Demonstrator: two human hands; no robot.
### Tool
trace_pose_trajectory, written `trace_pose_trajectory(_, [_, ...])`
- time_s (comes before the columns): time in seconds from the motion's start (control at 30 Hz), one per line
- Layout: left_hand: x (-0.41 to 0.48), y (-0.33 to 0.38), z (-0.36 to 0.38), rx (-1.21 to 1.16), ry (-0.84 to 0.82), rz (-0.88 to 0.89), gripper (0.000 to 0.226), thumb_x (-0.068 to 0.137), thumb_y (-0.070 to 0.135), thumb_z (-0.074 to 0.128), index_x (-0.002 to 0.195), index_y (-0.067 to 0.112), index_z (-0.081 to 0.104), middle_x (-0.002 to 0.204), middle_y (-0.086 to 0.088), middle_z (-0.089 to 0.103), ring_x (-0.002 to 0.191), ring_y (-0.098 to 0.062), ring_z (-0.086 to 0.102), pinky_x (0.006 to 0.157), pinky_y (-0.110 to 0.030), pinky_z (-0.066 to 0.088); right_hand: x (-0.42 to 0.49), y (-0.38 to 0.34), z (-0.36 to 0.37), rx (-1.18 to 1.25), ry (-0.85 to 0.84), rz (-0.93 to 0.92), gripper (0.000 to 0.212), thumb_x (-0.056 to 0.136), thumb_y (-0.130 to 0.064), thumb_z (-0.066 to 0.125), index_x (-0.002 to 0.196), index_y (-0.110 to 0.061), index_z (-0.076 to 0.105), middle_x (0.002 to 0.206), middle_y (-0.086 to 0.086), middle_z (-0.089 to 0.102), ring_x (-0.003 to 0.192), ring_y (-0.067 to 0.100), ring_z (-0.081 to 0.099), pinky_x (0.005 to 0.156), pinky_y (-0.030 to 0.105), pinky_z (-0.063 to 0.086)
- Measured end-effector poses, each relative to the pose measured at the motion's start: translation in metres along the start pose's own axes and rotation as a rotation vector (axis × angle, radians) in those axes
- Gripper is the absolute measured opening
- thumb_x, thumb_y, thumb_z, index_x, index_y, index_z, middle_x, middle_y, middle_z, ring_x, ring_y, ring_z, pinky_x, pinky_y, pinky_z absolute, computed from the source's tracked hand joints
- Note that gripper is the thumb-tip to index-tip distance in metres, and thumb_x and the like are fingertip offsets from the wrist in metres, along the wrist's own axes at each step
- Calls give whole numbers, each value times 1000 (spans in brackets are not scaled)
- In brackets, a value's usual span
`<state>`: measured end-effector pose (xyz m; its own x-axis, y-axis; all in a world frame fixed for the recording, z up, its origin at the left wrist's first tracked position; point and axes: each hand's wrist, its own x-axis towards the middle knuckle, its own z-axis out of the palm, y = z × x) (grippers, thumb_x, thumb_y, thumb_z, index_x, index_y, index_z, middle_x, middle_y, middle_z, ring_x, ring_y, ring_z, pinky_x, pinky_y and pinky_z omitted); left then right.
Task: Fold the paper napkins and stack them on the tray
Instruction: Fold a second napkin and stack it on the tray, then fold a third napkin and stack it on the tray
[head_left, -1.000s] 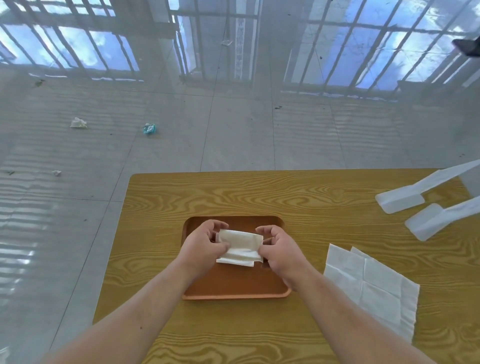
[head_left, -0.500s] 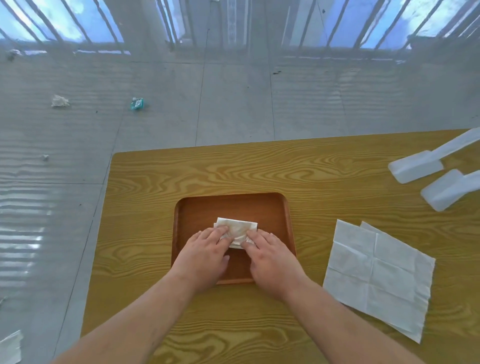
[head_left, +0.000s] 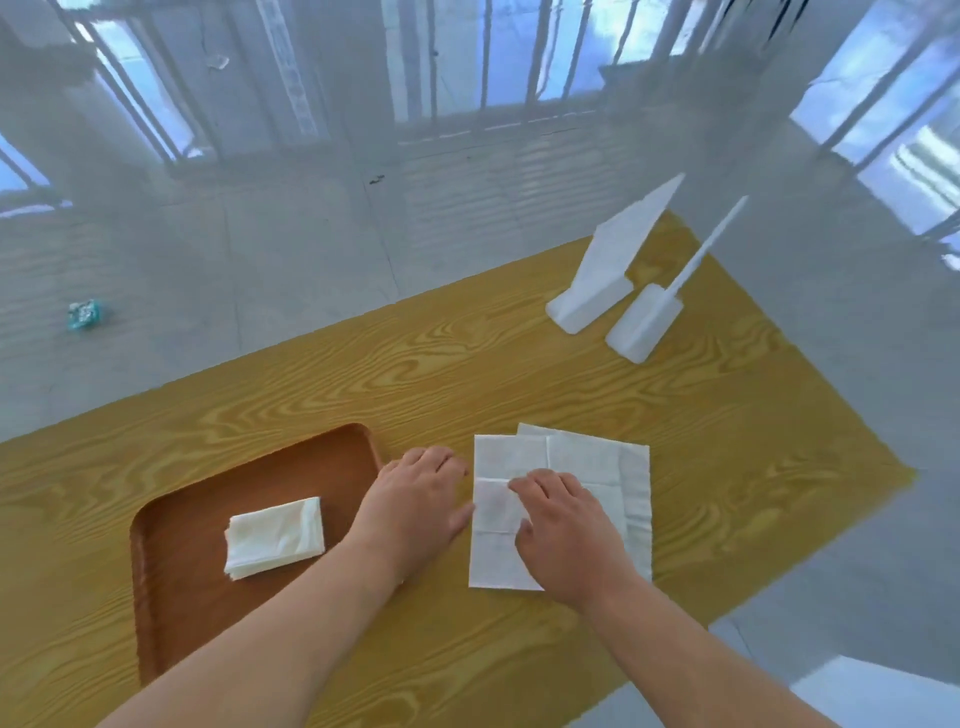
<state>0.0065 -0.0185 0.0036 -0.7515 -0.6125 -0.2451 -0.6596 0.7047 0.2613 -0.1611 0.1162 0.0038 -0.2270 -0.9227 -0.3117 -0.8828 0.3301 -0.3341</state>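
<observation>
Head view: a folded napkin (head_left: 275, 537) lies flat in the brown tray (head_left: 171, 613), whose near corner the left forearm hides. The left hand (head_left: 415, 501) rests open, fingers spread, beside the unfolded napkins (head_left: 587, 462); the right hand (head_left: 563, 525), fingers loosely extended, presses on them, covering their middle.
</observation>
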Motion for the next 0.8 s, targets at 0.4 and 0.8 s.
trace_pose_trajectory(0.4, [111, 82, 18, -113, -121, -117, 56, 95, 49, 67, 141, 19, 54, 145, -3, 55, 134, -26, 50, 105, -42, 47, -41, 95, 19, 70, -83, -20, 48, 99, -20, 47, 147, -21, 45, 162, 4, 41, 151, 27, 33, 121, 44, 34])
trace_pose_trajectory(0.8, [137, 85, 17, -71, -231, -154, 46, 86, 49, 78, 120, 22, 63, 129, -1, 61, 124, -25, 55, 95, -38, 47, -38, 101, 20, 98, -81, -27, 51, 101, -20, 45, 152, -21, 47, 166, 4, 37, 154, 24, 27, 126, 42, 26])
